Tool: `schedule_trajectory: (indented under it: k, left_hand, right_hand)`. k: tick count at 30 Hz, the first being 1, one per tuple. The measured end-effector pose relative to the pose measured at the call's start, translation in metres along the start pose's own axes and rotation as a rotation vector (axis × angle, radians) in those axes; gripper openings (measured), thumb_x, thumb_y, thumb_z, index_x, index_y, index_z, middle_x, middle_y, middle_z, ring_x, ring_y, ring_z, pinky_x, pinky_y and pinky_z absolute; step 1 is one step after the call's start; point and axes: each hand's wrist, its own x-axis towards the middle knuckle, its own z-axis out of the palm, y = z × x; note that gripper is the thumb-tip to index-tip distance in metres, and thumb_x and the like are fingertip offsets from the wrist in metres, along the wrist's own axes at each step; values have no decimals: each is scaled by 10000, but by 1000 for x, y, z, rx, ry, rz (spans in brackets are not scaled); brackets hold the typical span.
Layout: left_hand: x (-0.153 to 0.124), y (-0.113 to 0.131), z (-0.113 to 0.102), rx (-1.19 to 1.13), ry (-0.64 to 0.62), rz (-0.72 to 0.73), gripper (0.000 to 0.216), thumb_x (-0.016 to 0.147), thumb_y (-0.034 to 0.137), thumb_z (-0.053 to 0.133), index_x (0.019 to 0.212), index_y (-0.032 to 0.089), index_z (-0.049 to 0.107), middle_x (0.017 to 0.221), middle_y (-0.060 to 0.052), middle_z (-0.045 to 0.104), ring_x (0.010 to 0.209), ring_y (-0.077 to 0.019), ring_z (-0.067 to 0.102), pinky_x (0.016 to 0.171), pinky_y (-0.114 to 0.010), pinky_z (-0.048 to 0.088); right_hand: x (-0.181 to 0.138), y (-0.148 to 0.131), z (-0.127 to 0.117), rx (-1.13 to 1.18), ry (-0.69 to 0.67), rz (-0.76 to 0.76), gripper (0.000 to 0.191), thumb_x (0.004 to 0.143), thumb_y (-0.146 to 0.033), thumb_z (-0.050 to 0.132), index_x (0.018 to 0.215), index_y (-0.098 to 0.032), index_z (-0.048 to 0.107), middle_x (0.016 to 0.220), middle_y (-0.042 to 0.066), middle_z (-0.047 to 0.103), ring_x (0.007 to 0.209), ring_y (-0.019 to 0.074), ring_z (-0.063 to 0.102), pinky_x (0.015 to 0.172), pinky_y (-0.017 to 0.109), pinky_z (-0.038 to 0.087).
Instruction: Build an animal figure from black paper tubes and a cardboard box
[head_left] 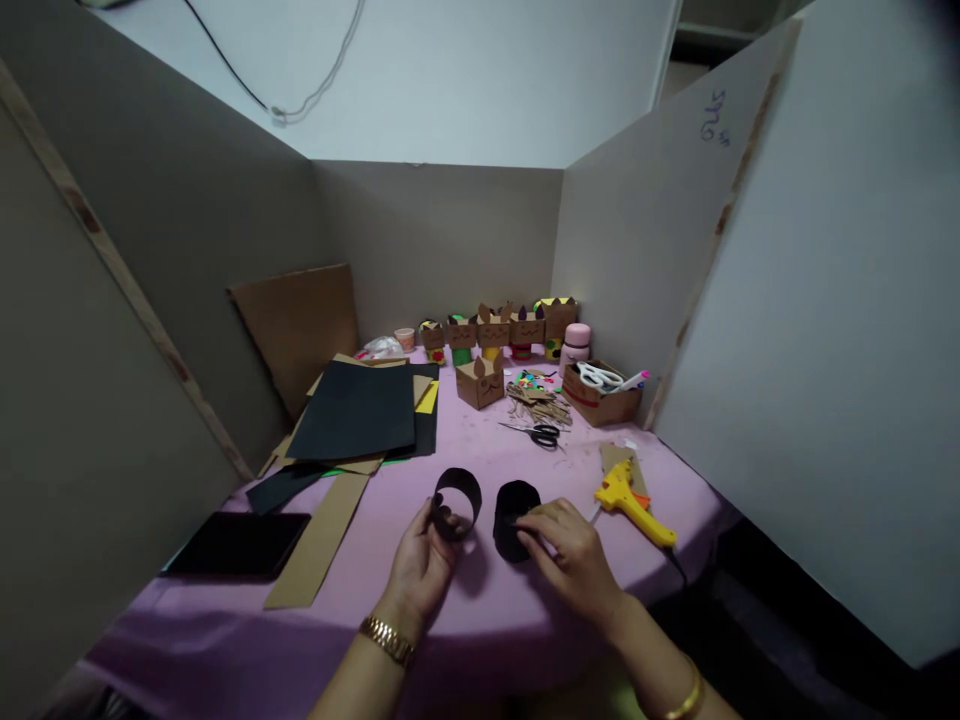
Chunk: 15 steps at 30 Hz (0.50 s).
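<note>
My left hand (421, 570) grips a ring of black paper (472, 491), tilted so that I see through its open middle. To its right is a second, deeper black paper tube (508, 542) with a dark interior. My right hand (574, 555) pinches that tube at its right rim, thumb and fingers together. Beyond the hands, black-handled scissors (543, 433) lie on the cloth. A yellow glue gun (628, 500) lies to the right of my right hand, partly on a piece of cardboard.
Black sheets (356, 410) and cardboard are stacked at left, near a cardboard strip (322, 545) and a dark tablet (236, 545). Cardboard animal heads (480, 383) stand at the back. A cardboard box (600, 402) holds white scissors. Panels (442, 230) enclose the pink-covered table (360, 590).
</note>
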Motion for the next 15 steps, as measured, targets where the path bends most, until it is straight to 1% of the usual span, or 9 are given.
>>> schedule_trajectory:
  k: [2, 5, 8, 10, 12, 15]
  left_hand:
    - [1, -1, -1, 2, -6, 0, 142, 889, 244, 529, 821, 129, 577, 664, 47, 557, 514, -67, 533, 476, -207, 477]
    - [1, -1, -2, 2, -11, -4, 146, 889, 243, 530, 813, 128, 578, 663, 46, 562, 518, -69, 540, 482, -210, 483]
    - [1, 0, -3, 3, -19, -3, 157, 890, 244, 528, 798, 127, 578, 657, 47, 567, 514, -69, 544, 485, -212, 488]
    - [0, 0, -2, 3, -27, 10, 173, 894, 245, 522, 779, 127, 576, 636, 52, 568, 503, -68, 548, 488, -213, 495]
    - [0, 1, -2, 6, -35, 22, 218, 916, 235, 481, 753, 124, 573, 606, 50, 576, 489, -69, 561, 490, -213, 506]
    - [-1, 2, -1, 17, -52, 27, 357, 961, 203, 344, 712, 111, 582, 570, -6, 626, 507, -102, 619, 516, -230, 539]
  right_hand:
    - [-3, 0, -1, 6, -5, 25, 195, 841, -186, 564, 1008, -230, 652, 874, 79, 701, 809, 233, 615, 710, 369, 500]
    - [-7, 1, -2, 29, -3, 62, 201, 832, -159, 554, 989, -239, 650, 866, 71, 684, 799, 221, 622, 694, 344, 509]
    - [-11, 2, -1, 60, 73, 112, 211, 843, -99, 467, 943, -220, 608, 888, 82, 663, 827, 209, 625, 707, 331, 517]
    - [-14, 3, 1, 69, 121, 134, 213, 827, -76, 447, 929, -211, 577, 915, 94, 657, 861, 215, 624, 731, 342, 519]
    - [-17, 3, 2, 68, 121, 129, 215, 803, -63, 461, 902, -219, 571, 892, 81, 662, 860, 217, 623, 741, 347, 517]
    - [-21, -1, 4, 58, 74, 95, 232, 776, -50, 484, 887, -231, 578, 864, 61, 668, 838, 216, 615, 730, 347, 514]
